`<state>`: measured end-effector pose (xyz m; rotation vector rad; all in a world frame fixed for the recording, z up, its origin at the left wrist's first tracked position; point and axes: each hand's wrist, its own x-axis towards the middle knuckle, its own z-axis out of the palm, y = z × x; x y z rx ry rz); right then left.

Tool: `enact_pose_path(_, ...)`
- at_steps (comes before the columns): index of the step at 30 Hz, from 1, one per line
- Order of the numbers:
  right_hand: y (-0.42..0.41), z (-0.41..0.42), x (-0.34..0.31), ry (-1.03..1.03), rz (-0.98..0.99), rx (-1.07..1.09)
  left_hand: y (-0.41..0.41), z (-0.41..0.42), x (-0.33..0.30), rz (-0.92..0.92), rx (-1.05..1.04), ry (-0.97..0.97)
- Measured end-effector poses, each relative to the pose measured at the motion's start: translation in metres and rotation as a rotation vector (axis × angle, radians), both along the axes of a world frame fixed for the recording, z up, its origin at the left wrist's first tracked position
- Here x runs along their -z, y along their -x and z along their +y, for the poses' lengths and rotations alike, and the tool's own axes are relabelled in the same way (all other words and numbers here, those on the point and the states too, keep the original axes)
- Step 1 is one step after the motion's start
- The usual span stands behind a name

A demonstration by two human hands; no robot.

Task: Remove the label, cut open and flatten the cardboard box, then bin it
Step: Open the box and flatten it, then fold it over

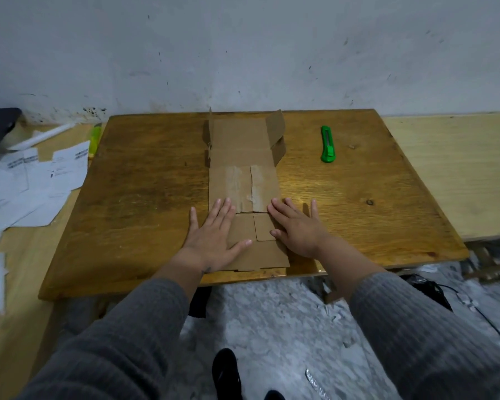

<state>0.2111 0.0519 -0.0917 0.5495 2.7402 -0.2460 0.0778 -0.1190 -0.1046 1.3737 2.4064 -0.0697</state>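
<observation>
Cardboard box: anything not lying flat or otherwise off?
The far flaps of the cardboard box stand up while both hands press the near end flat. Torn tape remains mid-panel.

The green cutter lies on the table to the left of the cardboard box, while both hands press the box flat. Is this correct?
Not quite. In the head view the green cutter lies on the table to the right of the cardboard box, not the left. The left hand and right hand do press the box flat.

Dim cool light, glare on table (324,186), wide-angle bending, blurred edges
</observation>
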Motion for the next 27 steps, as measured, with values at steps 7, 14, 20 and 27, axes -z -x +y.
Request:
enact_pose_path(7, -0.007, 0.01, 0.003, -0.111, 0.047, -0.118, 0.034, -0.016, -0.007, -0.142, 0.147, -0.142)
enact_pose_path(14, -0.013, 0.025, 0.01, -0.131, 0.09, -0.306, 0.07, -0.024, -0.015, 0.031, 0.467, 0.017)
enact_pose_path(20, -0.018, 0.044, 0.01, -0.051, 0.083, -0.48, 0.092, -0.023, -0.013, 0.148, 0.615, 0.134)
enact_pose_path(27, -0.013, 0.061, 0.011, -0.013, 0.082, -0.566, 0.094, -0.019, -0.013, 0.194, 0.647, 0.165)
